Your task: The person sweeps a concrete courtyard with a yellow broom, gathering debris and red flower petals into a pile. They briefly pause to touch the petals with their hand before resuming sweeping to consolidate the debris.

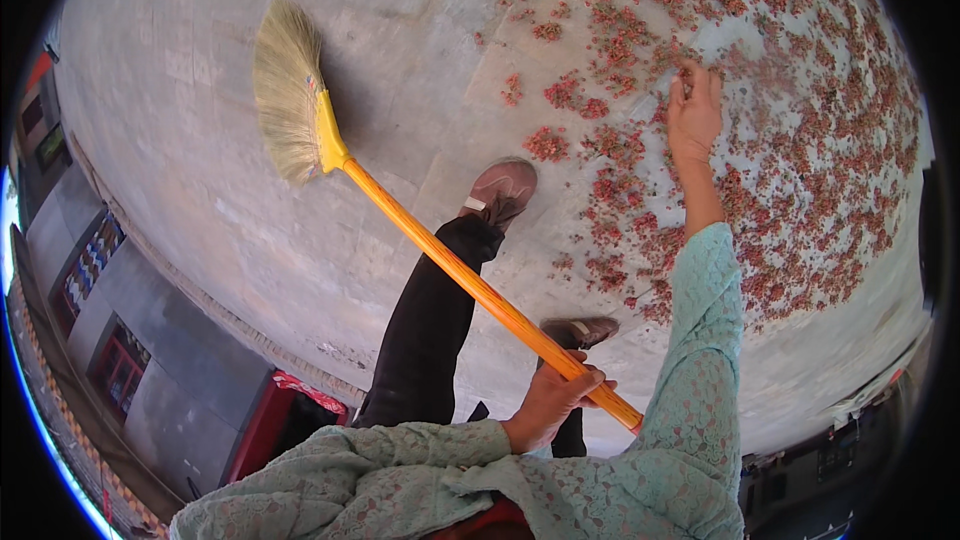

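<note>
My left hand (548, 405) is wrapped round the orange handle of a broom (440, 255), close to its top end. The broom slants away to the far left, where its yellow collar and fan of pale straw bristles are. My right hand (694, 115) is stretched out over small red clusters (800, 130) that look like Sichuan peppercorns, spread across the ground. Its fingers are bent and drawn together at the edge of one bunch; what they hold, if anything, is hidden.
Grey concrete ground (190, 120) stretches under everything. A few loose clusters (546, 144) lie just beyond my shoe (503, 188); my other shoe (580, 331) is near the broom handle. Grey walls with a red-framed window (120, 368) and a red doorway (262, 428) stand at the lower left.
</note>
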The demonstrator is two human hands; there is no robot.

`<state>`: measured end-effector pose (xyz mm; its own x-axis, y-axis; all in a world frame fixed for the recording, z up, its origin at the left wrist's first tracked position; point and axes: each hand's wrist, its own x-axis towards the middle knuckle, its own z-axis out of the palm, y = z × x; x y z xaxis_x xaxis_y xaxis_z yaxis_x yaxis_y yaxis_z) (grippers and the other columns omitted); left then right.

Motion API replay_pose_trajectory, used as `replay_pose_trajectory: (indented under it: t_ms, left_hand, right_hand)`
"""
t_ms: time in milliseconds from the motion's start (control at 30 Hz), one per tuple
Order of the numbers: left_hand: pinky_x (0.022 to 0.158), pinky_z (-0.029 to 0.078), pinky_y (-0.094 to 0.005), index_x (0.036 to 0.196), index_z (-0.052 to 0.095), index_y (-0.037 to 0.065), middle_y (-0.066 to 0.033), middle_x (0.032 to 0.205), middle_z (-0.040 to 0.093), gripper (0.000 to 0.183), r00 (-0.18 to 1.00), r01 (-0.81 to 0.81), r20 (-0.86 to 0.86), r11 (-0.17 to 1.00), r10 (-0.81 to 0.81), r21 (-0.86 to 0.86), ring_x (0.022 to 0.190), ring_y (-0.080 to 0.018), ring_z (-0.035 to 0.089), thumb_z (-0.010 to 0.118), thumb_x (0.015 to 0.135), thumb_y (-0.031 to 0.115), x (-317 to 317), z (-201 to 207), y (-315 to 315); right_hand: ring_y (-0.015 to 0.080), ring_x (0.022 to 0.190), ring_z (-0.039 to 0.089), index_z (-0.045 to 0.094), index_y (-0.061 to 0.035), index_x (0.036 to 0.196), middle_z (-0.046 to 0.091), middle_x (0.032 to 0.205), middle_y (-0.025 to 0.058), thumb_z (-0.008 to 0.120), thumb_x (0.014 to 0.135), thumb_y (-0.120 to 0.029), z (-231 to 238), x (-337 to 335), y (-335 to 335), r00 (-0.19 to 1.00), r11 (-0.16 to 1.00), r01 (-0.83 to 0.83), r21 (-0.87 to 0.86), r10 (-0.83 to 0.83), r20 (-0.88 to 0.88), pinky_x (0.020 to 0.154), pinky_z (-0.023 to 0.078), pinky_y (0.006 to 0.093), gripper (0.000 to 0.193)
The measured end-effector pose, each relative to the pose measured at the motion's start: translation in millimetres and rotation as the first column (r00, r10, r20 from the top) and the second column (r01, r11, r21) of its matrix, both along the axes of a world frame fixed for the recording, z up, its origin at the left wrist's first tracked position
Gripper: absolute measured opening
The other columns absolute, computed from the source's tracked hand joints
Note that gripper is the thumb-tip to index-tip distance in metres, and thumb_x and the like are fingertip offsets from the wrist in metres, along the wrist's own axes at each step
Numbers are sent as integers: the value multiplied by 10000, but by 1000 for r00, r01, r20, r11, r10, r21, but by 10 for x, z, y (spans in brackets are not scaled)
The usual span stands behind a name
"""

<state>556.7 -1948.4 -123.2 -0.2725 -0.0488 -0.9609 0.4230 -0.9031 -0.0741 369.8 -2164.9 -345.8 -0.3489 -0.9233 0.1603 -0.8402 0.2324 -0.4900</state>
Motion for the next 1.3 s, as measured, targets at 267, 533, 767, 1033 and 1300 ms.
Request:
replay_pose_trajectory:
  t_ms: [267, 533, 767, 1033, 1300]
  left_hand:
    - [729, 488, -314, 1035, 292, 26, -100, 884, 522, 358, 999, -6, -42, 1000, 6, 2, 929, -242, 550, 543, 798, 121, 55, -2, -20]
    - [716, 490, -313, 1035, 309, 38, -90, 878, 524, 376, 998, -44, -36, 999, 44, 11, 917, -238, 555, 573, 780, 120, 73, -67, 51]
    - [715, 492, -305, 1027, 317, 39, -83, 872, 523, 375, 1000, 27, 5, 1000, -27, 6, 894, -242, 567, 581, 775, 125, 74, -127, 97]
    - [709, 493, -312, 1025, 311, 36, -79, 863, 518, 369, 999, 36, 32, 999, -36, -18, 888, -245, 569, 573, 780, 123, 74, -160, 162]
    - [701, 491, -305, 1053, 297, 11, -94, 862, 504, 403, 999, 14, 36, 1000, -14, -4, 867, -225, 565, 573, 774, 102, 97, -176, 151]
  right_hand:
    - [263, 697, 547, 505, -177, 929, 521, 853, 65, 555, 727, -149, -251, 479, -330, 972, 965, -226, 131, 215, 96, 590, 449, 365, 210]
    - [226, 733, 540, 506, -145, 970, 472, 914, 73, 568, 713, -170, -132, 1055, 407, 898, 928, -361, -88, 371, 237, 582, 453, 337, 265]
    - [208, 693, 528, 512, -116, 849, 452, 757, 54, 604, 683, -195, -605, 1294, 749, 879, 873, -475, 113, 467, 90, 557, 456, 333, 205]
    - [229, 740, 554, 490, -92, 835, 494, 829, 43, 616, 706, -186, -467, 1113, 1134, 596, 920, -276, 277, -62, 801, 551, 457, 346, 204]
    - [285, 742, 547, 432, -132, 1029, 459, 923, 93, 636, 664, -189, -441, 1460, 934, 922, 930, -328, 166, 277, 270, 591, 459, 366, 422]
